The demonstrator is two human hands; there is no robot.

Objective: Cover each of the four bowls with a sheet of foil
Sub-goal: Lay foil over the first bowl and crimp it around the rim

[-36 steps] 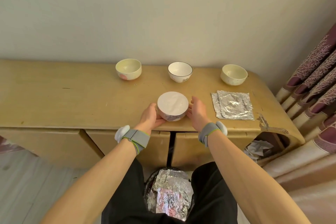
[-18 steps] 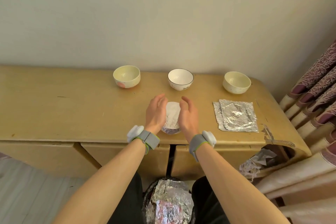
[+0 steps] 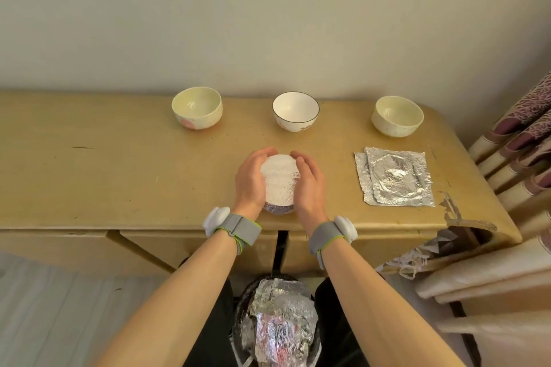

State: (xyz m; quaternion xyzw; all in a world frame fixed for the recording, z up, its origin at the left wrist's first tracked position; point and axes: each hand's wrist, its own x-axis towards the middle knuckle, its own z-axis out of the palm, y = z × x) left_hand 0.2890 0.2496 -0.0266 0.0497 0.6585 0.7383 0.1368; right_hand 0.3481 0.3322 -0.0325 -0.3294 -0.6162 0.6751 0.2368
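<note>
Cupping foil-covered bowl (image 3: 279,182) at frame centre with left hand (image 3: 250,180) and right hand (image 3: 310,185), fingers curled round its sides. Across upper middle, three uncovered bowls (image 3: 295,112); at centre right, stacked foil sheets (image 3: 396,177).

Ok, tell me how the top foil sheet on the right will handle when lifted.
The top foil sheet looks thin and creased, so it will probably flop and weigh little. Its round imprint suggests it keeps dents. It might drag the sheet beneath.
</note>
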